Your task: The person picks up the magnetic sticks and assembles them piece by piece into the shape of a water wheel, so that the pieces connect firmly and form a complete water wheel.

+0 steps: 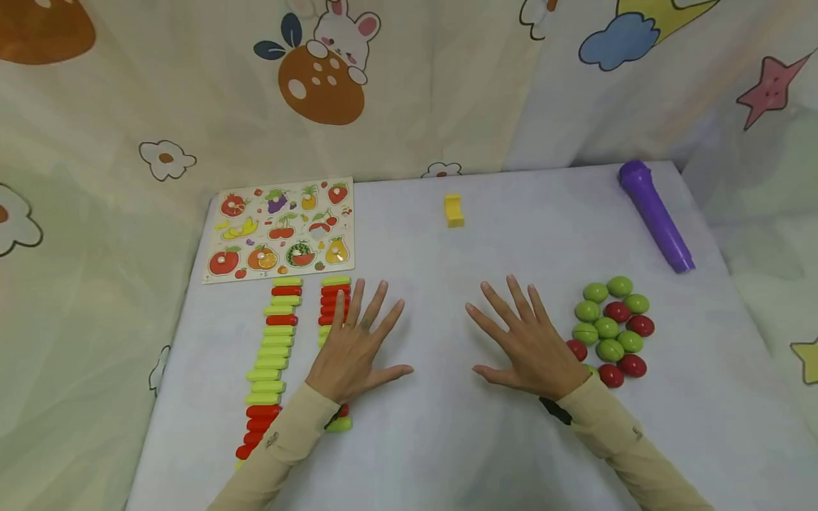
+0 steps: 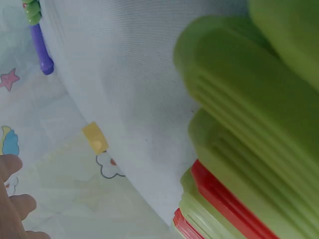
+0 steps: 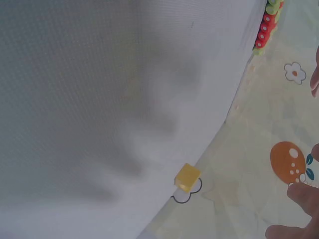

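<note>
Both hands lie flat on the white table (image 1: 447,440) with fingers spread and hold nothing. My left hand (image 1: 358,348) rests over the right-hand row of red and green bars (image 1: 334,301) and hides its middle; in the left wrist view these bars (image 2: 239,114) fill the right side. A second, longer row of bars (image 1: 271,355) lies just left of it. My right hand (image 1: 524,344) rests on bare cloth, beside a cluster of green and red round pieces (image 1: 610,328) that its wrist edge nearly touches.
A fruit puzzle board (image 1: 281,229) lies at the back left. A small yellow block (image 1: 454,211) sits at the back centre, and a purple cylinder (image 1: 655,215) at the back right. Printed cartoon fabric hangs around the table.
</note>
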Demonstrator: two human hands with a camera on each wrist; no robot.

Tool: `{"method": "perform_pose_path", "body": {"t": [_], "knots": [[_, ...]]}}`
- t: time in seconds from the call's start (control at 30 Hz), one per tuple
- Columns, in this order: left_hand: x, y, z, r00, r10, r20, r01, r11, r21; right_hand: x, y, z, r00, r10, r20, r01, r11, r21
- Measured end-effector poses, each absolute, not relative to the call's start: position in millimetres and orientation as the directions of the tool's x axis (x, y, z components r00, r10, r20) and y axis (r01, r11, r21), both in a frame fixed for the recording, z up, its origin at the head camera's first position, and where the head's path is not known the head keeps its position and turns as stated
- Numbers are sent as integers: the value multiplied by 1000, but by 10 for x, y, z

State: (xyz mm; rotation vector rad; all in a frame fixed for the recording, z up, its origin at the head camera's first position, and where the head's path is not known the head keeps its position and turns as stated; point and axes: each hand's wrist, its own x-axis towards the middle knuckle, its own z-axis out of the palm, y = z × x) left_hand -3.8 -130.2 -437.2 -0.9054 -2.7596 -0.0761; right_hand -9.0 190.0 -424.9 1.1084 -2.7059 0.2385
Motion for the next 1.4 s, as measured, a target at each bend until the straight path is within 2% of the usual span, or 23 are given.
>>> {"method": "perform_pose_path", "body": {"t": [0.4, 0.5, 0.6, 0.7, 0.8, 1.03, 1.23, 1.4], "knots": [[-39, -1316, -4349, -801, 555, 225, 571, 821, 5, -110, 1916, -4307, -695, -675, 249, -711, 696, -98], [20, -1382, -4318, -835, 518, 185, 537, 840, 73, -96, 2024, -4299, -745, -629, 221, -661, 740, -125], [165, -1524, -4259, -876, 456, 157, 480, 859, 178, -62, 2231, -4250, -822, -532, 203, -563, 811, -157], [404, -1703, -4217, -911, 383, 153, 411, 875, 258, 15, 2474, -4203, -881, -417, 222, -457, 872, -175], [679, -1846, -4229, -941, 321, 110, 339, 897, 284, 150, 2662, -4188, -914, -337, 225, -378, 910, -173], [1096, -1904, -4399, -963, 244, -113, 210, 945, 249, 429, 2765, -4230, -972, -232, 31, -233, 947, -221], [1184, -1878, -4469, -964, 249, -99, 223, 951, 215, 510, 2706, -4235, -981, -185, -61, -169, 963, -211], [1222, -1866, -4466, -961, 263, -85, 241, 948, 208, 586, 2639, -4229, -975, -151, -164, -106, 961, -256]]}}
